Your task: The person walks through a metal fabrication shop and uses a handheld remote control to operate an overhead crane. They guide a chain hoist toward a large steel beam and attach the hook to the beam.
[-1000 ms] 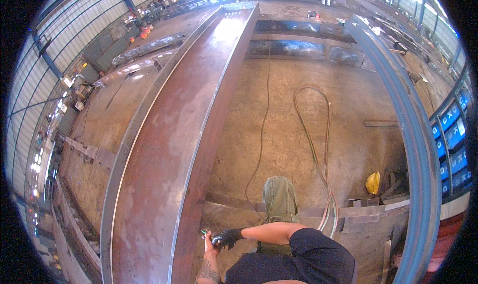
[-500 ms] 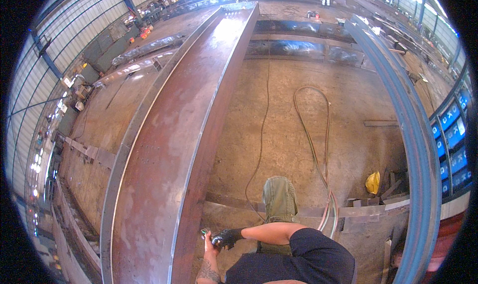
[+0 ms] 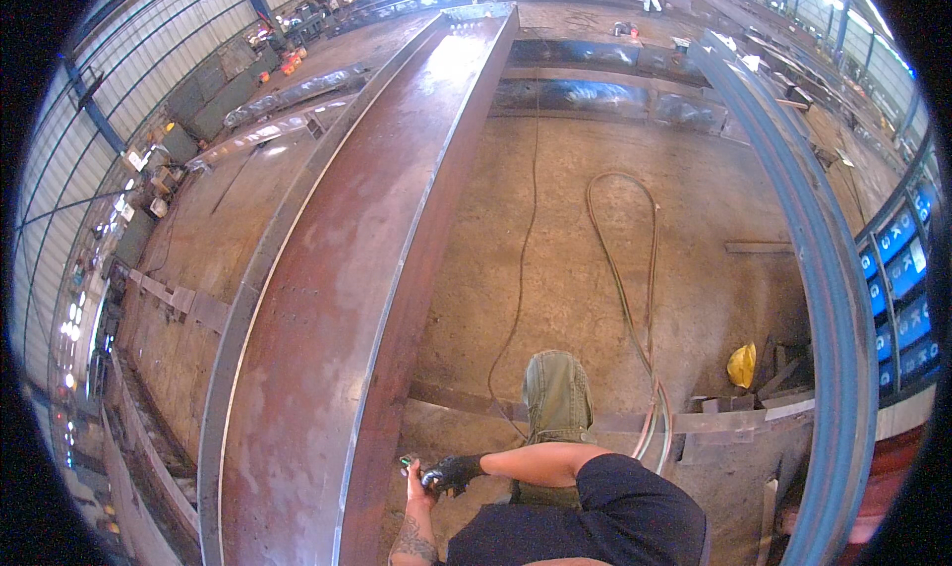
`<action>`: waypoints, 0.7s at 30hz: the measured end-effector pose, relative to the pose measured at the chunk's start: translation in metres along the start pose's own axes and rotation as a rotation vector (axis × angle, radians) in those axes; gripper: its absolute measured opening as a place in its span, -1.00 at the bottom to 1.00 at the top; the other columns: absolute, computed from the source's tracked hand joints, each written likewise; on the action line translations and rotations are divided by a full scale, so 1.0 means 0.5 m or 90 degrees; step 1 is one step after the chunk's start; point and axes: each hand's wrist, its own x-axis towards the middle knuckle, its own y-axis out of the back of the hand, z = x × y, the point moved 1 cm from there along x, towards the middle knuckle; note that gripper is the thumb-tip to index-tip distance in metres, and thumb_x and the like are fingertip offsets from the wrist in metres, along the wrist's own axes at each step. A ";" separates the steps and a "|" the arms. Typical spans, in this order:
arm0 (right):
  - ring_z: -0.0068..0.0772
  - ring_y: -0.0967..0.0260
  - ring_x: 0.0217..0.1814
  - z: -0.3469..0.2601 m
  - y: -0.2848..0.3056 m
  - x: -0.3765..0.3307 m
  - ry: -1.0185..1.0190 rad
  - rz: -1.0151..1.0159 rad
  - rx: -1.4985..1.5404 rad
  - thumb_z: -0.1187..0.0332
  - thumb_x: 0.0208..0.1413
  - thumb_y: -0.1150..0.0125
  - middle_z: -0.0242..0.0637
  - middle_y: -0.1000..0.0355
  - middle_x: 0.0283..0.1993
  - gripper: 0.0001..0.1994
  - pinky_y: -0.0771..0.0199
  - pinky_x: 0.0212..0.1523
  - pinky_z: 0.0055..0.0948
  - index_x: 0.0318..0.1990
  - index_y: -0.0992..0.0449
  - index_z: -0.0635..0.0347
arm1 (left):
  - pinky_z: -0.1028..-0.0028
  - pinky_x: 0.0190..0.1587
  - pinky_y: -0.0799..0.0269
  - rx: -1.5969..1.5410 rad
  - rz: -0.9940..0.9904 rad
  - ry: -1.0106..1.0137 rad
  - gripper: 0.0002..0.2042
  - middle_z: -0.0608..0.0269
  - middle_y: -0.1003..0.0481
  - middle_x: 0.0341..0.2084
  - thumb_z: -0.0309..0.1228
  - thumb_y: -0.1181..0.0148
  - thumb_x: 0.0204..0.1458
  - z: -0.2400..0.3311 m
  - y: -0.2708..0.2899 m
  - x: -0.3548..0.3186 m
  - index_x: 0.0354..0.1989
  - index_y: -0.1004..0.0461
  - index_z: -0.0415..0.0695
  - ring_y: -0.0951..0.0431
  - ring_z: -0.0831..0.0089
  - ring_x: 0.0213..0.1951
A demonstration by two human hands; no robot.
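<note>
Left hand (image 3: 418, 491) is gripping a small green-tipped object (image 3: 406, 461), which is showing at the right edge of the brown steel beam (image 3: 332, 278). Tip is pointing up-left, toward the beam; the rest is hidden, can't tell the full long axis. Gloved right hand (image 3: 456, 474) is meeting the left; can't tell its finger closure. Versus earlier: hands are holding position; distant person (image 3: 651, 0) is shifting stance.
</note>
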 end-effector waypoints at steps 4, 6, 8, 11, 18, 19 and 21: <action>-0.41 -0.48 -0.52 -0.062 0.019 -0.028 0.013 0.010 -0.038 0.26 0.09 -0.10 -0.24 -0.49 -0.31 -0.64 -0.52 -0.53 -0.42 0.07 -0.37 -0.03 | 0.23 -0.19 -0.47 0.002 0.008 -0.010 -0.57 0.29 -0.47 -0.36 0.01 -0.28 -0.17 -0.003 0.005 -0.004 -0.21 -0.34 0.07 -0.51 0.26 -0.30; -0.42 -0.48 -0.52 -0.075 0.021 -0.039 -0.034 0.024 0.088 0.26 0.08 -0.10 -0.25 -0.49 -0.30 -0.64 -0.52 -0.54 -0.41 0.07 -0.37 -0.03 | 0.22 -0.19 -0.47 0.005 0.014 -0.018 -0.58 0.28 -0.47 -0.36 0.00 -0.28 -0.17 -0.004 0.010 -0.003 -0.21 -0.35 0.08 -0.51 0.26 -0.30; -0.43 -0.48 -0.51 -0.063 0.019 -0.035 -0.063 0.017 0.114 0.26 0.09 -0.10 -0.26 -0.49 -0.30 -0.64 -0.52 -0.54 -0.41 0.07 -0.37 -0.03 | 0.22 -0.20 -0.47 0.003 0.010 -0.014 -0.58 0.28 -0.47 -0.36 0.00 -0.28 -0.17 -0.002 0.007 -0.001 -0.21 -0.35 0.08 -0.51 0.26 -0.30; -0.44 -0.49 -0.50 -0.044 0.014 -0.017 -0.053 -0.011 0.034 0.27 0.09 -0.08 -0.27 -0.48 -0.29 -0.65 -0.51 -0.55 -0.40 0.07 -0.37 -0.04 | 0.23 -0.21 -0.46 -0.008 0.000 -0.001 -0.59 0.27 -0.48 -0.33 0.00 -0.28 -0.17 -0.002 0.004 0.001 -0.19 -0.36 0.11 -0.51 0.26 -0.28; -0.39 -0.47 -0.51 -0.012 0.004 -0.008 -0.069 -0.008 0.063 0.31 0.01 -0.18 -0.24 -0.49 -0.28 -0.59 -0.51 -0.51 -0.37 0.07 -0.35 -0.02 | 0.27 -0.19 -0.44 0.003 0.024 -0.006 -0.57 0.28 -0.48 -0.28 0.02 -0.27 -0.17 -0.002 0.003 0.001 -0.15 -0.38 0.13 -0.50 0.29 -0.25; -0.39 -0.47 -0.52 -0.012 0.003 -0.006 -0.057 -0.011 0.056 0.32 0.00 -0.19 -0.24 -0.49 -0.28 -0.58 -0.51 -0.51 -0.37 0.07 -0.35 -0.02 | 0.27 -0.19 -0.44 0.005 0.027 -0.001 -0.56 0.29 -0.48 -0.28 0.02 -0.27 -0.18 -0.002 0.005 0.001 -0.14 -0.38 0.12 -0.50 0.29 -0.25; -0.38 -0.46 -0.52 -0.011 0.001 -0.005 -0.011 -0.012 0.016 0.33 -0.02 -0.21 -0.24 -0.49 -0.28 -0.56 -0.51 -0.50 -0.36 0.07 -0.35 -0.01 | 0.27 -0.20 -0.45 0.015 0.038 -0.013 -0.54 0.29 -0.48 -0.29 0.02 -0.27 -0.18 -0.001 0.011 -0.001 -0.12 -0.37 0.12 -0.51 0.29 -0.26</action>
